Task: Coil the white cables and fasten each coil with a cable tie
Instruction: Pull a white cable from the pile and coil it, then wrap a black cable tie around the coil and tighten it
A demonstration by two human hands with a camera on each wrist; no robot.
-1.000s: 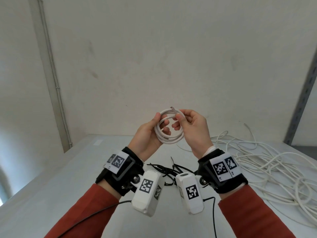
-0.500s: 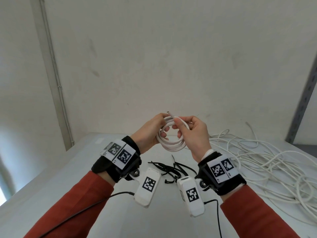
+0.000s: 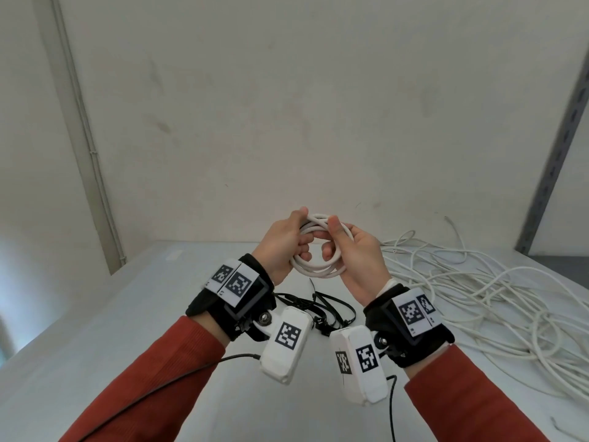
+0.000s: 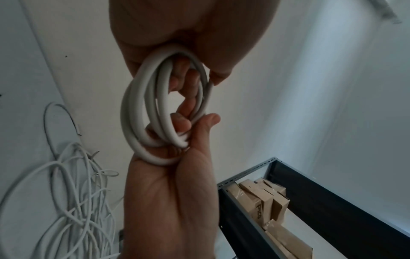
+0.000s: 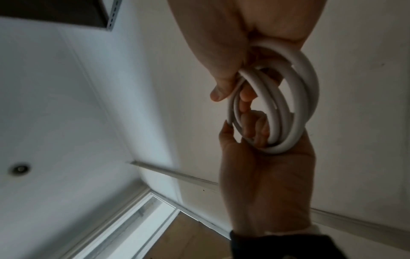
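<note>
From the head view, the white coil (image 3: 318,247) is held above the bench (image 3: 127,314) by the left hand (image 3: 280,247) and right hand (image 3: 357,260), both closed around it. In the wrist views, springy loops are seen; they are best pinched where all turns cross.

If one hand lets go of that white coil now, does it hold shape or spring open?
Probably springs open: the coil has no tie on it, and both the left hand and right hand grip it. Its loops already splay unevenly, suggesting stiff, springy cable. Likely light, since the fingers alone carry it.
</note>
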